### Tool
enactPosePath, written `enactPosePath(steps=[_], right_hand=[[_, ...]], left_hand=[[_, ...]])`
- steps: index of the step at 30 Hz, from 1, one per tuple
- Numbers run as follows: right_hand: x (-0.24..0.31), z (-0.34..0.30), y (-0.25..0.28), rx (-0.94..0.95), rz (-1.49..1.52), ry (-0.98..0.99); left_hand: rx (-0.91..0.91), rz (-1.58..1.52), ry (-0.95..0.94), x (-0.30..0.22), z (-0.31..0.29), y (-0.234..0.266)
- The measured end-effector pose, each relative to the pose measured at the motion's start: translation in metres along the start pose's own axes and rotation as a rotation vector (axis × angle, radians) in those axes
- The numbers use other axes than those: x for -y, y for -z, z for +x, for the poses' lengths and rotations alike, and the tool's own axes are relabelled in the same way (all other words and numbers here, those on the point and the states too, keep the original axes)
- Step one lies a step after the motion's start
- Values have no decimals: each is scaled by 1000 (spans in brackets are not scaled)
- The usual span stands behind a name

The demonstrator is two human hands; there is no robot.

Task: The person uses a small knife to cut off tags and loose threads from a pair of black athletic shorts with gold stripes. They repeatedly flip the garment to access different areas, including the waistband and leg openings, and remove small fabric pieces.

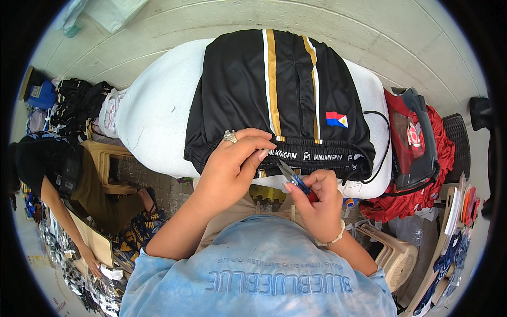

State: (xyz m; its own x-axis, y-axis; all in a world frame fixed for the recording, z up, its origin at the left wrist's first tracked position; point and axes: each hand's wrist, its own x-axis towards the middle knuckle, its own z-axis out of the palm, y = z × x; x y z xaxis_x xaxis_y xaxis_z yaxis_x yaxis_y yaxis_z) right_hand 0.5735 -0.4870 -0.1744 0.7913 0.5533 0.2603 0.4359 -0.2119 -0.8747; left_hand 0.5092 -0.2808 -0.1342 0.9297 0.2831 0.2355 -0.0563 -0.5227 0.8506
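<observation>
A pair of black shorts [237, 84] with gold and white stripes and a small flag patch lies on a white padded board [153, 100]. Its gathered waistband faces me. My left hand [224, 174], wearing a ring, pinches the waistband's edge between thumb and fingers; any thread there is too small to make out. In my right hand [319, 206] are small thread snips [293, 177] with blue and red on the handle. Their pointed blades lean up and left toward the waistband, near my left fingertips. A black cord [388, 129] loops off the shorts' right side.
At right stand a red-and-grey clear-windowed bag [414, 137] and a heap of red cloth [441, 142]. Dark garments [82, 100] are piled at left. Another person [53, 164] bends there, one arm reaching down to packaged items. Plastic stools [393, 259] flank me.
</observation>
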Motion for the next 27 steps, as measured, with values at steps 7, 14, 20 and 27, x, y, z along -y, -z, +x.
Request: enactPosePath(steps=[7,14,20,27], right_hand=[[6,0,2,32,-5,-42],[9,1,4,38,-65,-62],[5,-1,3,14,-34,-33],[3,-11,10,118,97,-14]], left_hand=[[1,-9,-1,-1,-1,0],[-9,-1,-7,-1,-1,0],[-10,-8,-2,0,-1,-1],[-63,-204,-25,-1,-1,-4]])
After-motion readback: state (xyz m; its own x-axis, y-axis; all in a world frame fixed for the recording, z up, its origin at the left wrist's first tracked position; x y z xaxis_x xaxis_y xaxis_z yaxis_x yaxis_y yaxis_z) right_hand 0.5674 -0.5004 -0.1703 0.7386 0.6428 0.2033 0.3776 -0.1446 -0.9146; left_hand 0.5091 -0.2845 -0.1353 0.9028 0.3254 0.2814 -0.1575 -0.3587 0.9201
